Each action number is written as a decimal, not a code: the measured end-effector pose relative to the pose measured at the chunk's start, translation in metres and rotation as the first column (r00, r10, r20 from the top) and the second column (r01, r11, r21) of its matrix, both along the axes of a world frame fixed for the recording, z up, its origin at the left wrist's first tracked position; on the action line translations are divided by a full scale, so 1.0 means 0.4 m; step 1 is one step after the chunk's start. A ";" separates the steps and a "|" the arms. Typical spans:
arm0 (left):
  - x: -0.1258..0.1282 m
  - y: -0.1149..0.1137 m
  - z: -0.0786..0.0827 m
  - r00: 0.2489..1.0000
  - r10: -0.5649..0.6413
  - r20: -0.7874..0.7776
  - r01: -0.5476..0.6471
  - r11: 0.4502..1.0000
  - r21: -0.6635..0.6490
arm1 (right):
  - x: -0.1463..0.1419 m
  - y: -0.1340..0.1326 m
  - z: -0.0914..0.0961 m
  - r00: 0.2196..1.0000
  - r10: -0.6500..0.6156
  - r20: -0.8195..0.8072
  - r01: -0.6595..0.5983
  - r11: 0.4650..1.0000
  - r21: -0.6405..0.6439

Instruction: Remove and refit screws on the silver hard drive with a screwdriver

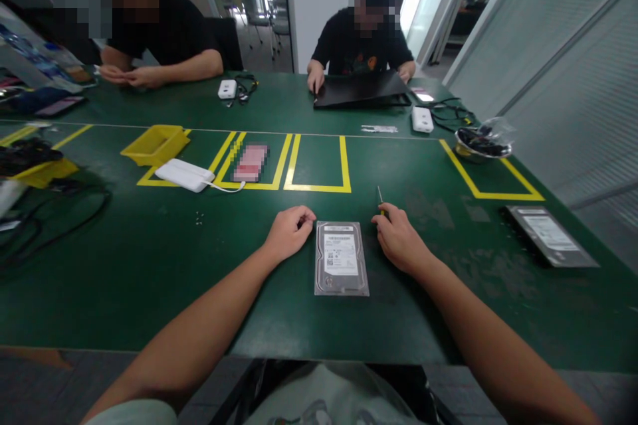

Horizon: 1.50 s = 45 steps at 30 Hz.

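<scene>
A hard drive [341,282] lies label up on the green table in front of me. Just off its upper left corner rests my left hand [290,232], fingers curled in and thumb close to the fingertips; whether anything small is between them is hidden. To the right of the drive, my right hand [400,237] is closed round a small screwdriver [380,196], its thin shaft pointing away from me. Several tiny screws [199,218] lie loose at the left. A second hard drive [551,236] sits at the far right.
Beyond my left hand are a white power bank [184,174], a cabled phone [250,163] and a yellow bin [155,145]. A metal bowl [482,146] stands at back right. Two people sit opposite; one holds a black panel [363,90]. Black cables [64,212] sprawl at left.
</scene>
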<state>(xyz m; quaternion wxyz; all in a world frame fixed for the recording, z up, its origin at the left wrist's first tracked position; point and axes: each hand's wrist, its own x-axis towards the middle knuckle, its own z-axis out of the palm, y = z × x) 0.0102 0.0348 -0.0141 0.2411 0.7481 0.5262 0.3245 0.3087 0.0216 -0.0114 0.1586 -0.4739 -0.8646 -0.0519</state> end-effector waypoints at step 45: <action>-0.477 -0.022 0.132 0.549 0.463 -0.696 -0.590 0.805 0.070 | 0.048 0.017 -0.001 1.000 -0.002 0.022 0.002 1.000 0.012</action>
